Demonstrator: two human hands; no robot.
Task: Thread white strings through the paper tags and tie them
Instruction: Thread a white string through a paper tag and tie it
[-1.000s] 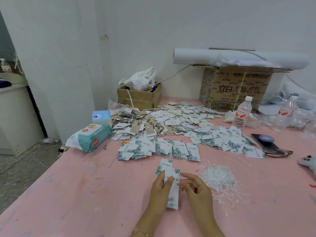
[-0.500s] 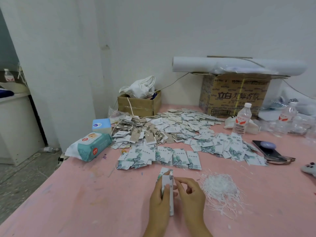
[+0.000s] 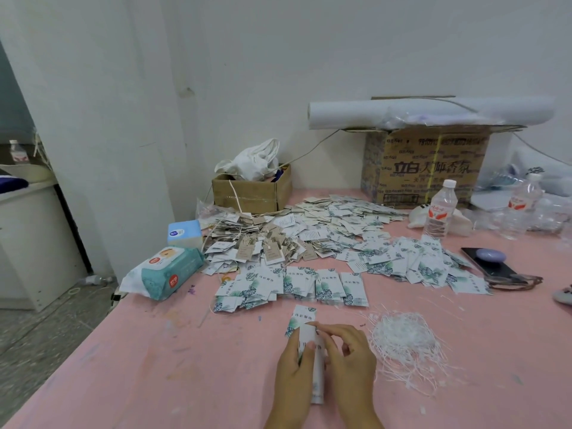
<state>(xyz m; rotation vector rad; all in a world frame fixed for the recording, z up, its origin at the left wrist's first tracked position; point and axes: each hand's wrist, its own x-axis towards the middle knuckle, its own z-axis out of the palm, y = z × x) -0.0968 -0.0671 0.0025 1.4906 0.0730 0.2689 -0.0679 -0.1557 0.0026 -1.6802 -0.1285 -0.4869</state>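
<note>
both the left hand point(image 3: 292, 371) and right hand point(image 3: 351, 360) pinch a paper tag point(image 3: 316, 366) upright between them.

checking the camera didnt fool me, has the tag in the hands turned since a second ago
Yes. The held tag faced up beside the string pile before; now both hands pinch it nearly edge-on.

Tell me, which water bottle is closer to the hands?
The water bottle with the white cap, standing beside the big cardboard box. The other bottle stands farther right.
</note>
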